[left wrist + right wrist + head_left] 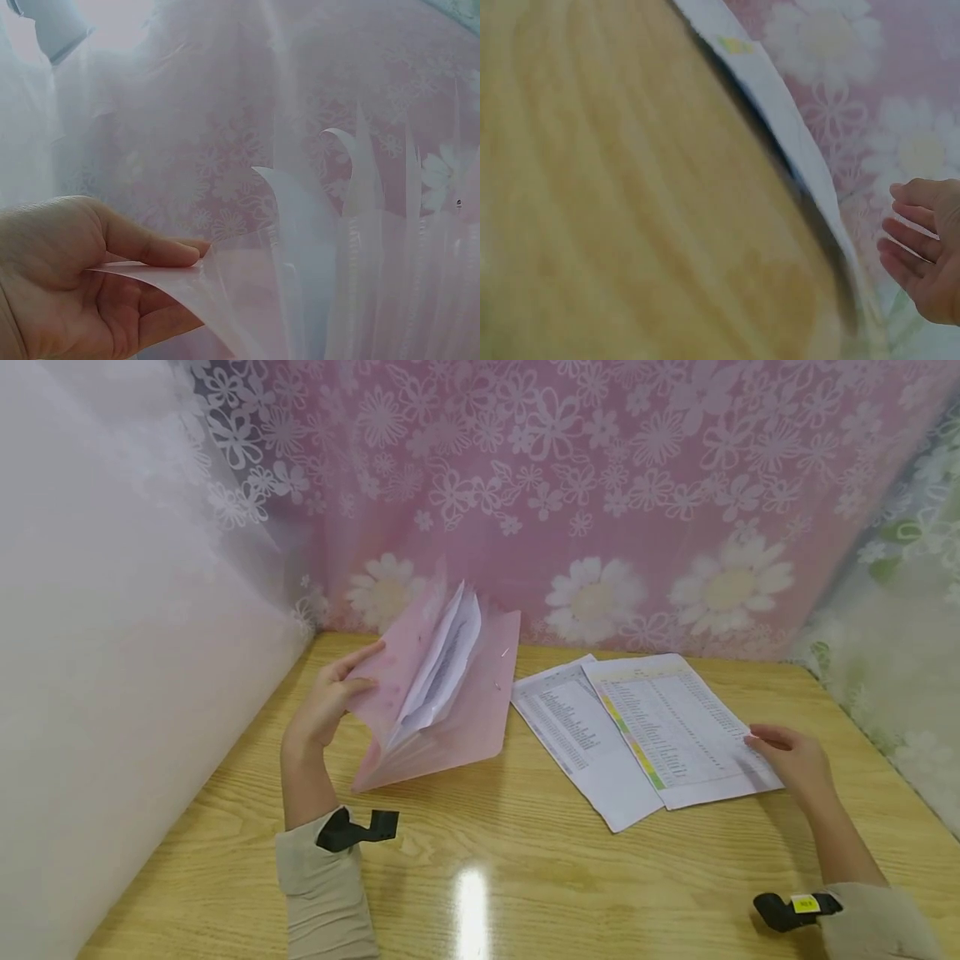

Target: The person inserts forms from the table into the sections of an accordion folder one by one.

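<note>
A pink folder (491, 693) with clear inner sleeves stands partly spread on the table. Its left cover is pinched between the thumb and fingers of my left hand (322, 702); the left wrist view shows this hand (82, 270) holding the cover's edge, with clear sleeves (307, 277) fanned out beside it. Inside the folder, printed sheets (447, 660) bulge up from a sleeve. My right hand (798, 764) is at the right edge of a printed sheet with a coloured strip (690, 735). In the right wrist view its fingers (911, 240) are loosely extended, with nothing between them.
Another printed sheet (566, 727) lies partly under the colour-striped one, right of the folder. All rest on a wood-grain table (562, 893). A pink flowered curtain (525, 510) closes off the back, and a whitish sheet wall (150, 610) borders the left side.
</note>
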The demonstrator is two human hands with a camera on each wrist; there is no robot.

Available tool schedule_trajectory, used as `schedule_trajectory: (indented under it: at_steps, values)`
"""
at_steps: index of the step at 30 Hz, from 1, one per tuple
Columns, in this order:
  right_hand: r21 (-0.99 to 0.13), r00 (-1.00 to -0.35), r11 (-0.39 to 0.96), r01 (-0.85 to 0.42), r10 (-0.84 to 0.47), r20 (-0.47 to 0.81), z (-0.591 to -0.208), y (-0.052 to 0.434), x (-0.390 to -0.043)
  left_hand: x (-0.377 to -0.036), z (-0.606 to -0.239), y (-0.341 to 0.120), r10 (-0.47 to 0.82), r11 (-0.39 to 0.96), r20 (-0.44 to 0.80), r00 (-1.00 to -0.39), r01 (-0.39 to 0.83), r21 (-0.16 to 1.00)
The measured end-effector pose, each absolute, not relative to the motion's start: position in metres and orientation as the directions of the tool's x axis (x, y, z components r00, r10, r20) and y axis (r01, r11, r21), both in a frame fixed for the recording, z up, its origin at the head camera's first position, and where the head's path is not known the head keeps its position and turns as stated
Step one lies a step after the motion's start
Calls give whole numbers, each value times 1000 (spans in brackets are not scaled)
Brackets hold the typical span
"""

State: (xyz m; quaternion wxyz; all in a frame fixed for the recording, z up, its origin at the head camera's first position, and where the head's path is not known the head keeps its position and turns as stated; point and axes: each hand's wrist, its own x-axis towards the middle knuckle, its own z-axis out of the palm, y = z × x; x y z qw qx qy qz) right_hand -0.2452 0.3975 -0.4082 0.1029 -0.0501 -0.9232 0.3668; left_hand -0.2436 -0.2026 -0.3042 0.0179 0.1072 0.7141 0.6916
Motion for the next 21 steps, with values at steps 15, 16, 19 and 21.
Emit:
schedule_trajectory:
  at_steps: [15,16,19,21]
  values:
    - [-598,-966,798,74,206,157,-447,419,-227,-244,-302,-201,180,21,131,-975,137,990]
    - [-582,-966,810,68,200,166,-449,418,-227,-243,-302,-202,179,30,127,-976,135,990]
    - [-549,-964,834,57,190,189,-451,413,-224,-242,-302,-203,176,58,118,-977,130,990]
    - [-543,-961,838,54,192,201,-450,411,-222,-242,-303,-203,179,62,113,-977,126,990]
